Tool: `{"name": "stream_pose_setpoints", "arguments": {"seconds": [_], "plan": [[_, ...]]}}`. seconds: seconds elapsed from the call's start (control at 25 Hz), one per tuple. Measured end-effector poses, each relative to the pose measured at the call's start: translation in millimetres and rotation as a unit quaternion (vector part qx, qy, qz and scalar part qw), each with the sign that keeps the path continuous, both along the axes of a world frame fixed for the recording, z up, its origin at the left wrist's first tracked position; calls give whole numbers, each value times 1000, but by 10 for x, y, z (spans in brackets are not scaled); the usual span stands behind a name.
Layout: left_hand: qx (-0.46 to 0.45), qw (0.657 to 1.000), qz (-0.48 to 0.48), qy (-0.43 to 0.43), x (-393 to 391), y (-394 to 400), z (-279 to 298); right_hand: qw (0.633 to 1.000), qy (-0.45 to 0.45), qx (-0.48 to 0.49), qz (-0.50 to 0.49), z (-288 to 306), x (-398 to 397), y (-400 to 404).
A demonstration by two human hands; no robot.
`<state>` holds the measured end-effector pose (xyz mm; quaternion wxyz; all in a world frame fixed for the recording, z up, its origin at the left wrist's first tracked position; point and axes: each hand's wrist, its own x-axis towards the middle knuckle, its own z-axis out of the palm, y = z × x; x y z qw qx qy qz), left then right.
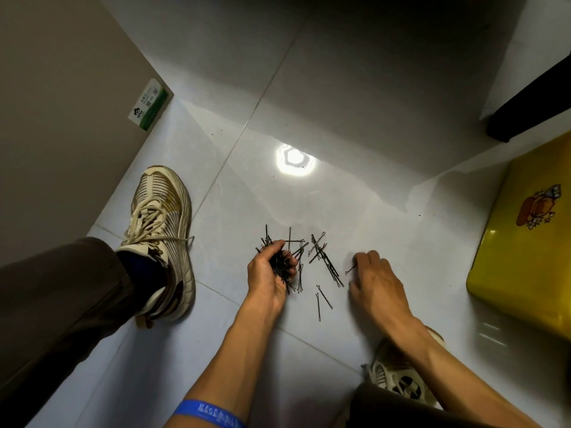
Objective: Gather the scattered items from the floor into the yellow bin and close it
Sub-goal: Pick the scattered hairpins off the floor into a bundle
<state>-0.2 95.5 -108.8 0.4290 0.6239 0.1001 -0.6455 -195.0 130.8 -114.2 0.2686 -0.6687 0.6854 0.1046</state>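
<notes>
Several black hairpins (324, 261) lie scattered on the pale tiled floor in front of me. My left hand (268, 273) is curled around a bunch of hairpins (282, 265), palm turned inward. My right hand (375, 279) rests low on the floor to the right of the pile, its fingertips pinching a single hairpin (350, 269). Two more pins (323, 299) lie between my hands, nearer to me. The yellow bin (522, 251) stands at the right edge, its lid down, with a cartoon picture on top.
My left shoe (160, 236) and trouser leg stand left of the pins; my right shoe (398, 375) is under my right forearm. A green-and-white box (150, 105) leans against the left wall. A dark furniture leg (531, 100) crosses the upper right. A lamp glare (295, 157) shines on the tiles.
</notes>
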Motion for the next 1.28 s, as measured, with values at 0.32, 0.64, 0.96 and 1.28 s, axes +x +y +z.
{"name": "stream_pose_setpoints", "arguments": {"seconds": [0.32,0.64,0.96,1.28], "plan": [[1,1000,0,0,182,52,13,991,-107,-80,-11,-131,483,-357],[8,999,38,-16,453,71,31,945,-90,-65,308,-139,939,-896],[5,999,23,-25,412,38,-19,941,-67,-159,291,-99,435,-380],[17,1000,5,-18,299,219,-30,923,-89,-136,350,-151,343,22]]}}
